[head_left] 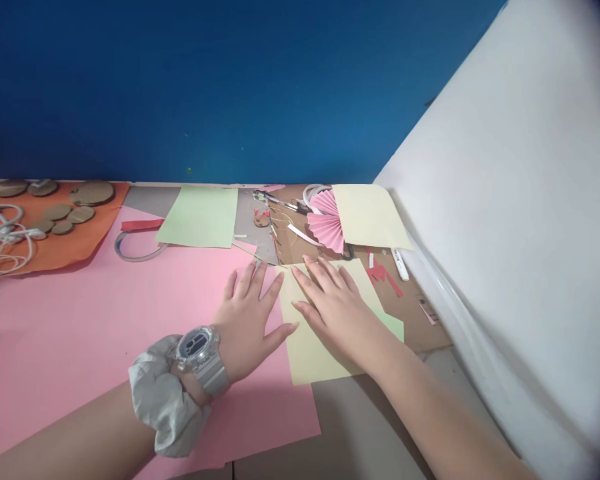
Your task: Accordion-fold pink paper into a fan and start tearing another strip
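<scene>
My left hand point(250, 320) lies with its fingers spread over the right part of a large pink paper sheet point(105, 320). On that wrist are a grey digital watch point(200, 350) and a grey scrunchie point(167, 393). My right hand point(333, 310) rests flat, fingers apart, on a pale yellow paper sheet point(307, 353) beside the pink one. A corner of light green paper point(393, 327) shows from under the yellow sheet's right side. Neither hand grips anything.
Behind lie a green sheet point(200, 217), a roll of tape point(140, 257), a pink folded paper fan point(326, 223), another yellow sheet point(373, 217) and a white-handled cutter point(400, 265). Cardboard pieces point(93, 193) and white earphones point(10, 233) sit on orange paper point(87, 240). A blue wall point(230, 93) stands behind.
</scene>
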A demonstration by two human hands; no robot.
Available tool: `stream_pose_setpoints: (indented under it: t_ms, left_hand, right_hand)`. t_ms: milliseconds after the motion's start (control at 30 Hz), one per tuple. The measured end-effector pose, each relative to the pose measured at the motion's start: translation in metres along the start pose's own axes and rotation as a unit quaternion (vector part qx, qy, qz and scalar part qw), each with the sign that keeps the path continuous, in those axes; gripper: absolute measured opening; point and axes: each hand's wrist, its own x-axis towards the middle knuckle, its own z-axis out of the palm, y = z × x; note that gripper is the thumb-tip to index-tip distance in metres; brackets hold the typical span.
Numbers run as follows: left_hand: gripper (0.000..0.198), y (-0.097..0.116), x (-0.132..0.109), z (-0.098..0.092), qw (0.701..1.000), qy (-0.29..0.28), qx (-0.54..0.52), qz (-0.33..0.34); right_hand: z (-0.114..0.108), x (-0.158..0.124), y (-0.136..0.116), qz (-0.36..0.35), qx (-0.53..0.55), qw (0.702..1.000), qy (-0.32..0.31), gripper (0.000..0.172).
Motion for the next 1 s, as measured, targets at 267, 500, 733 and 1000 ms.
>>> stream_pose_setpoints:
  t_ms: [267, 500, 733, 1000]
  left_hand:
    - [0.072, 0.0007, 0.0004, -0.0013, 1.000, 0.002, 0.004, -0.001]
    - [0.072, 0.0007, 0.0002, -0.0007, 1.000, -0.001, 0.007, -0.001]
    - [0.073, 0.0000, 0.0014, -0.0039, 1.000, 0.001, 0.005, 0.017]
    - [0.073, 0.0004, 0.0026, -0.0076, 0.999, -0.017, -0.018, 0.033]
  right_hand:
    - [0.0003, 0.0002, -0.0002, -0.004, -0.006, 1.000, 0.008, 0.055]
    - [0.0021, -0.0003, 0.0013, -0.009, -0.006, 1.000, 0.013, 0.055]
    - [0.0022, 0.0006, -0.0004, -0.008, -0.012, 1.000, 0.020, 0.054]
    - [-0.0005, -0.0029, -0.0012, -0.007, 0.002, 1.000, 0.015, 0.055]
